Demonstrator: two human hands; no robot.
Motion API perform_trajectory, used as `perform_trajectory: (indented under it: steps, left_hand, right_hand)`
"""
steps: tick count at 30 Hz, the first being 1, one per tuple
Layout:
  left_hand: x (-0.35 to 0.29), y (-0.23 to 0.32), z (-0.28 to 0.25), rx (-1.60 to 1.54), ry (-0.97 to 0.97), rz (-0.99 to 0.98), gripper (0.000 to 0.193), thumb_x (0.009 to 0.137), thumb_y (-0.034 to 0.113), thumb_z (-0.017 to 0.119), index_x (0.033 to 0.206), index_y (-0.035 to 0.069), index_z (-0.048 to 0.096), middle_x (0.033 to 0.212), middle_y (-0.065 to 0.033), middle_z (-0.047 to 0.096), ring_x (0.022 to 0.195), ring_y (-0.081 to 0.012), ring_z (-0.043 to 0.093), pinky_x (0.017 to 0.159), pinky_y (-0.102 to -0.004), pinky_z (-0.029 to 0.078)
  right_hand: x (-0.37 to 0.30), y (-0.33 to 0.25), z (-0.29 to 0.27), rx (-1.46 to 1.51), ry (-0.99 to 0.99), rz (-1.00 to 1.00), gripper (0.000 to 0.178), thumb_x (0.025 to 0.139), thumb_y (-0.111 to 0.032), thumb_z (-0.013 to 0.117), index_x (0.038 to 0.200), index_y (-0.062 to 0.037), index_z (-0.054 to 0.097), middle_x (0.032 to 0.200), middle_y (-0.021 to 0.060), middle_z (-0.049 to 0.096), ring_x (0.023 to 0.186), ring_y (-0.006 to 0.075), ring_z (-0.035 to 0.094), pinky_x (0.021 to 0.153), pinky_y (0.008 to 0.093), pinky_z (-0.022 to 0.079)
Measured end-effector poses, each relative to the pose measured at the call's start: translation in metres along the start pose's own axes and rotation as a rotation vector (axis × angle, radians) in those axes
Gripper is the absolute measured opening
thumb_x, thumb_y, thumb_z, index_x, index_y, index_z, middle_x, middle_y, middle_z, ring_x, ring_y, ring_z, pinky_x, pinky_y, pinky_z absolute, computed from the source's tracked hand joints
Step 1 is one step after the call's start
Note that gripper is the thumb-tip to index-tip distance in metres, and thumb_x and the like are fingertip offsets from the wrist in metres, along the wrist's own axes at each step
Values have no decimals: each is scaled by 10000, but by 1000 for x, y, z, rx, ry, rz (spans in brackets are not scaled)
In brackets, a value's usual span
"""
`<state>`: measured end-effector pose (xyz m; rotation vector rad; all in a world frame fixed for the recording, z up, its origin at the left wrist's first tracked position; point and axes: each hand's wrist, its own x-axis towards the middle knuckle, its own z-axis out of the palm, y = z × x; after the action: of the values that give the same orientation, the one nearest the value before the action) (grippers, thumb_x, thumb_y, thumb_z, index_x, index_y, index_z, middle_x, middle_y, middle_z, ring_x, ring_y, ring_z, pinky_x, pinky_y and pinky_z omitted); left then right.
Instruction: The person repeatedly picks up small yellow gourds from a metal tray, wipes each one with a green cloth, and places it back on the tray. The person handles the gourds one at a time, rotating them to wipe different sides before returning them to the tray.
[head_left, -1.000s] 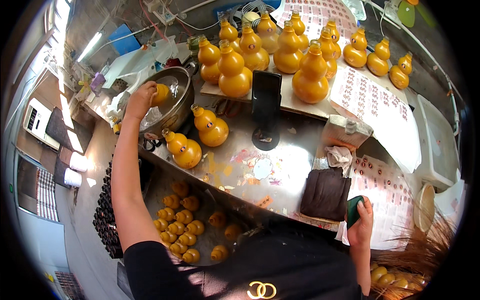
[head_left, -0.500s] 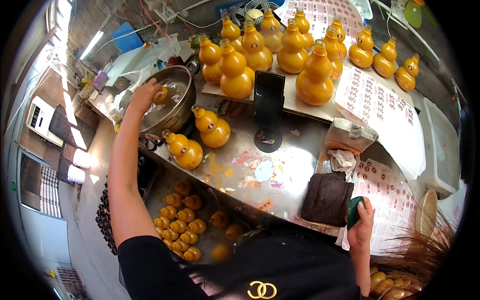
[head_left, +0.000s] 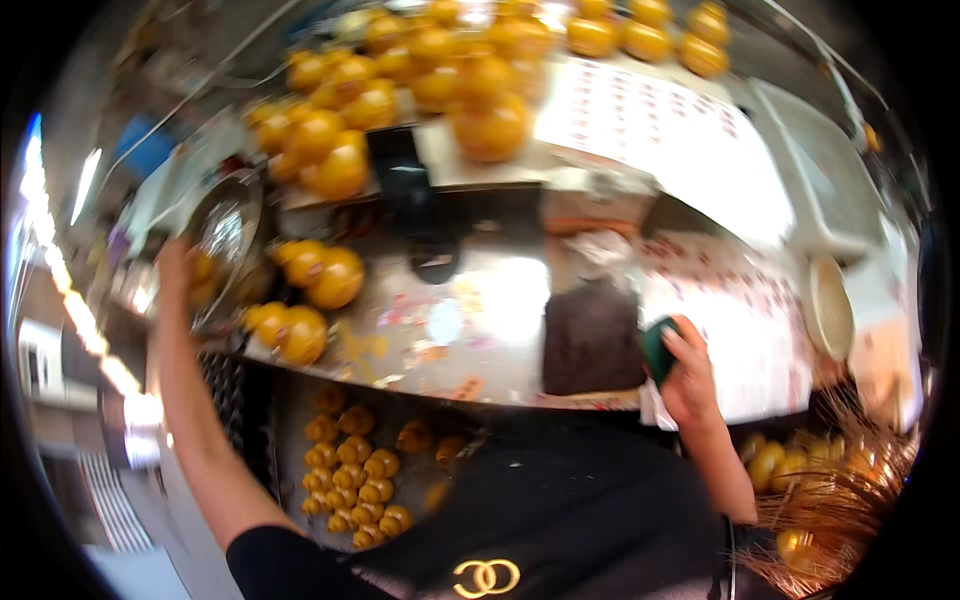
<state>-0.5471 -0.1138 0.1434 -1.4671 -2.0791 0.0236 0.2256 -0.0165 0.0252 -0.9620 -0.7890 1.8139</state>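
Observation:
My left hand (head_left: 177,264), smeared by motion, is at the metal basin (head_left: 258,222) of water on the left. It is closed on a yellow gourd bottle (head_left: 204,277) inside the rim; its fingers barely show. My right hand (head_left: 690,372) grips a flat dark green piece (head_left: 657,350) between thumb and fingers. That piece is beside a dark brown folded cloth (head_left: 592,338) on the bench. Two yellow gourds, one (head_left: 335,277) behind the other (head_left: 300,335), lie tilted on the metal worktop next to the basin.
Many yellow gourds (head_left: 490,125) stand on a raised shelf, blurred. A phone (head_left: 400,175) on a stand is before them. Printed sticker sheets (head_left: 650,115) lie to the right, near a white tub (head_left: 815,165). More gourds (head_left: 350,475) fill a bin below, with a straw broom (head_left: 850,525) at lower right.
The whole view has swung to the right, so the bench and basin sit further left and blur. My left hand stays at the basin with the gourd; my right still holds the green piece.

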Motion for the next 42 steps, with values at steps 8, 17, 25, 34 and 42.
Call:
perform_trajectory:
  steps: [8, 17, 25, 34, 42]
  left_hand:
    - [11, 82, -163, 56, 192, -142, 201, 946, 208, 547, 1039, 56, 641, 1025, -106, 631, 908, -276, 615, 807, -355, 481]
    - [31, 324, -227, -1135, -16, 69, 419, 1004, 376, 423, 1218, 31, 528, 1145, -131, 611, 1056, -227, 612, 948, -363, 468]
    - [59, 551, -157, -1325, -347, 272, 153, 895, 136, 628, 894, -10, 583, 848, -98, 596, 869, -122, 577, 771, -245, 443]
    - [-72, 547, -124, -1297, -118, 556, 1032, 564, 334, 897, 1409, 94, 356, 1435, -181, 310, 1317, -366, 347, 1074, -434, 333]
    - [-112, 568, -93, -1686, -283, 190, 917, 649, 25, 805, 1417, 71, 306, 1411, -180, 340, 1292, -327, 381, 1080, -415, 319]
  right_hand:
    - [10, -7, -21, 422, -174, 194, 429, 960, -404, 491, 713, -61, 568, 634, 71, 548, 569, 152, 516, 555, 292, 429]
    - [28, -42, 45, -605, -360, -283, 565, 816, -403, 694, 1223, -40, 542, 1123, 99, 612, 920, 158, 603, 768, 277, 485]
    - [66, -47, 31, -1123, -325, -217, 910, 674, -555, 742, 1339, -25, 419, 1109, 219, 627, 1010, 350, 626, 889, 384, 480]
    - [88, -36, 12, -961, -335, -250, 751, 682, -623, 710, 1111, -12, 635, 1009, 203, 668, 947, 324, 653, 827, 369, 496]
    - [75, -26, 4, -902, -288, -304, 749, 768, -518, 697, 1277, 3, 520, 1152, 206, 619, 1042, 300, 615, 887, 343, 472]
